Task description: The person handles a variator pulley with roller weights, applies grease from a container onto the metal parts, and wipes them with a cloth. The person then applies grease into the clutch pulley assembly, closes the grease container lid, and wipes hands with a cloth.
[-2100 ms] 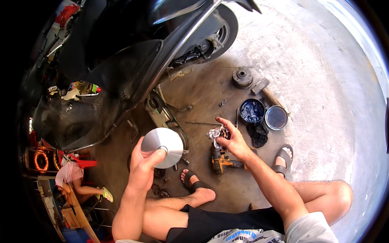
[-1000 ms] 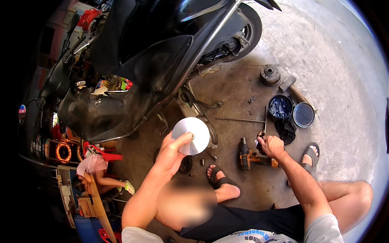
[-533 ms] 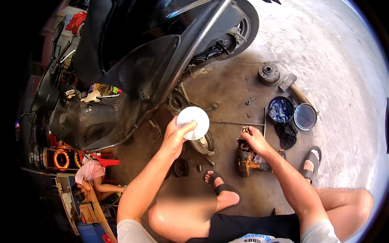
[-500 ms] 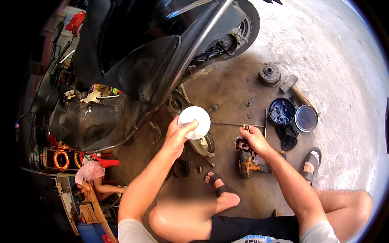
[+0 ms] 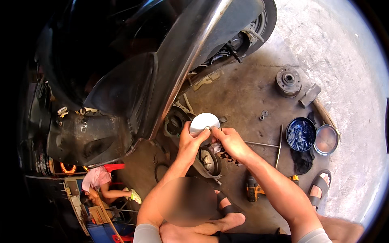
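My left hand (image 5: 189, 143) is closed round the edge of a shiny silver metal disc (image 5: 204, 121), its thumb lying on the disc's near side. The fingers of my right hand (image 5: 231, 141) are bunched at the disc's lower right, close to my left thumb. From under the right hand hangs a brown-and-black patterned rag (image 5: 230, 159). What the right fingertips press on is partly hidden. Beneath both hands, an open metal casing (image 5: 210, 162) lies on the floor.
A black scooter (image 5: 133, 81) stands ahead on the left. To the right are a round clutch part (image 5: 288, 82), a hammer (image 5: 310, 96), a tin of dark blue grease (image 5: 301, 134), its lid (image 5: 325, 140), a black cloth (image 5: 303, 161), a T-handle wrench (image 5: 279, 146) and a drill (image 5: 252, 188). Another person (image 5: 98, 179) sits left.
My right hand has moved left with the patterned rag and now meets the disc. My left hand still grips the disc, which sits slightly lower and farther right in view.
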Demonstrator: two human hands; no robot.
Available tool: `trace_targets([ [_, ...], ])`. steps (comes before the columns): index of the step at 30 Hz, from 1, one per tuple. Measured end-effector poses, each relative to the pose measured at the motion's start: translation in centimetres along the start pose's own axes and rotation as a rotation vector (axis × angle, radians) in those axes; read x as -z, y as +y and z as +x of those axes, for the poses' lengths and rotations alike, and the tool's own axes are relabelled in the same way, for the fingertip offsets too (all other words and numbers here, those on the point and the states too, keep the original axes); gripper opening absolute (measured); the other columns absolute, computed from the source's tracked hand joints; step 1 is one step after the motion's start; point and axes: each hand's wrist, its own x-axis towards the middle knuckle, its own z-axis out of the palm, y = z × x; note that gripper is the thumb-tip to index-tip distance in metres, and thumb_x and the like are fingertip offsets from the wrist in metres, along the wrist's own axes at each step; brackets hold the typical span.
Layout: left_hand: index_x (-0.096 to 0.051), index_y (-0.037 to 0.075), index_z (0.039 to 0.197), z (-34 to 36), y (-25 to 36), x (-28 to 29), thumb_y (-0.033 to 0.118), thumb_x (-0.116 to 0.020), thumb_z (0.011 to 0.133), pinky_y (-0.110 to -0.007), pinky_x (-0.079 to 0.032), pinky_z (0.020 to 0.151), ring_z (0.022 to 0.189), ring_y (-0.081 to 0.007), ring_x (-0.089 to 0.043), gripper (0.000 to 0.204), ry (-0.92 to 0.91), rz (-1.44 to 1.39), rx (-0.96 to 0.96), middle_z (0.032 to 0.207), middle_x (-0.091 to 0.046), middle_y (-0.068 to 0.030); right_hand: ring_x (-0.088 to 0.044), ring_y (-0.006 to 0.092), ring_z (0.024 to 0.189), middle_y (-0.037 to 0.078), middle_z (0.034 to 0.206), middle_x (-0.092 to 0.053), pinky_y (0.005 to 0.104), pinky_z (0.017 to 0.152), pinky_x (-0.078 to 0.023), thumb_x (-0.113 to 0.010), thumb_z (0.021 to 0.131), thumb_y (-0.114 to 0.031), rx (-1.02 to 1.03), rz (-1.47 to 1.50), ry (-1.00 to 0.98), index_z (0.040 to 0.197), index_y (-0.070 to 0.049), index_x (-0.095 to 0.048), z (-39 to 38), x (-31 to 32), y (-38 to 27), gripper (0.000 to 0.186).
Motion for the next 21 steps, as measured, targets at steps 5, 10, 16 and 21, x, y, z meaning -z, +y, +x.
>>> trace_targets([
  [5, -0.053, 0.001, 0.125, 2.0, -1.0, 0.4, 0.019, -0.070, 0.095, -0.031, -0.045, 0.096, 0.109, -0.0152, -0.057, 0.039, -0.032, 0.066, 0.014, 0.117, -0.062, -0.0083, -0.068, 0.0424, 0.086, 0.026, 0.089, -0.069, 0.0497, 0.079, -0.052, -0.040, 0.100, -0.033, 0.066, -0.287, -0.032, 0.098, 0.004, -0.067, 2.5, -0.5, -1.1, 0.046],
  [10, -0.055, 0.002, 0.123, 4.1, -0.2, 0.9, 0.023, -0.064, 0.099, -0.029, -0.047, 0.088, 0.100, -0.0140, -0.058, 0.034, 0.052, 0.294, -0.114, 0.110, -0.063, -0.0059, -0.066, 0.0481, 0.089, 0.031, 0.098, -0.066, 0.0551, 0.077, -0.053, -0.039, 0.101, -0.022, 0.343, -0.603, -0.089, 0.104, 0.003, -0.059, 6.4, -0.6, 0.3, 0.033],
  [16, -0.058, 0.001, 0.125, 8.1, 0.9, 2.9, 0.010, -0.065, 0.096, -0.026, -0.047, 0.084, 0.091, -0.0100, -0.059, 0.031, 0.235, 0.426, -0.298, 0.097, -0.065, -0.0025, -0.067, 0.0454, 0.083, 0.031, 0.092, -0.065, 0.0535, 0.069, -0.055, -0.046, 0.096, -0.015, 0.442, -0.494, 0.035, 0.100, 0.005, -0.059, 11.5, -4.2, -0.7, 0.024],
  [21, -0.052, 0.001, 0.135, 9.1, 1.4, 1.5, 0.014, -0.064, 0.099, -0.031, -0.047, 0.092, 0.104, -0.0165, -0.057, 0.041, 0.400, 0.340, -0.307, 0.114, -0.060, -0.0070, -0.067, 0.0454, 0.081, 0.030, 0.091, -0.065, 0.0531, 0.069, -0.056, -0.047, 0.096, -0.015, 0.669, -0.649, 0.172, 0.097, 0.008, -0.060, 13.7, -5.0, -1.9, 0.026],
])
